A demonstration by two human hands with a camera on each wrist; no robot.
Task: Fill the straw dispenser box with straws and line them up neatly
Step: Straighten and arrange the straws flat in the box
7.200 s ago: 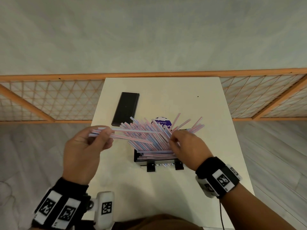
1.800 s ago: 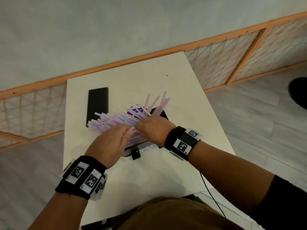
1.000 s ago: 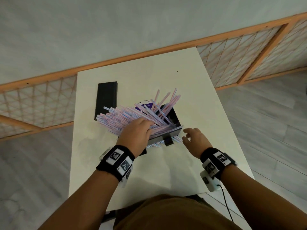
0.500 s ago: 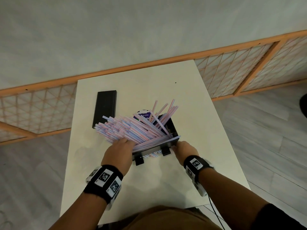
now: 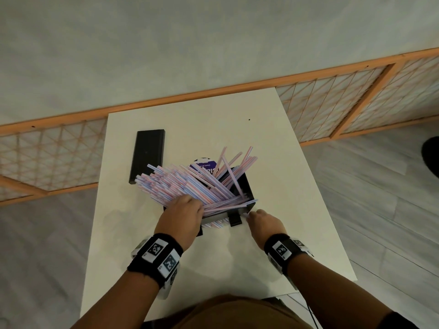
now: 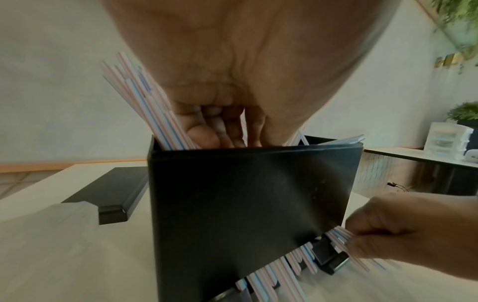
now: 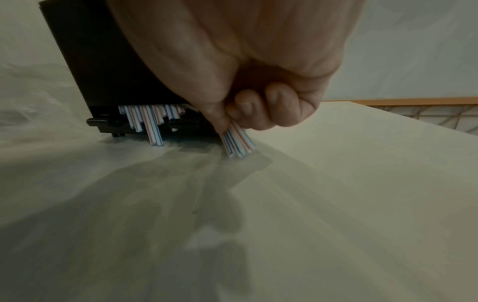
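The black dispenser box (image 5: 248, 189) stands mid-table, overfilled with striped straws (image 5: 171, 181) that fan out to the left and up to the right. My left hand (image 5: 187, 205) lies on top of the pile, its fingers (image 6: 207, 137) reaching down inside the box's near wall (image 6: 245, 194) and pressing the straws. Straw ends (image 6: 284, 265) poke unevenly from the slot at the box's foot. My right hand (image 5: 251, 214) is at the slot's right end. Its thumb and curled fingers (image 7: 245, 110) pinch a few of these straw ends (image 7: 239, 145) just above the table.
The box's flat black lid (image 5: 147, 155) lies at the back left of the white table (image 5: 273, 245). A round purple-labelled thing (image 5: 204, 166) sits behind the box, mostly hidden by straws. An orange lattice fence (image 5: 356, 103) runs behind the table.
My right hand came from open beside the box to its bottom slot and took hold of a few straw ends. The left hand stays on the pile.
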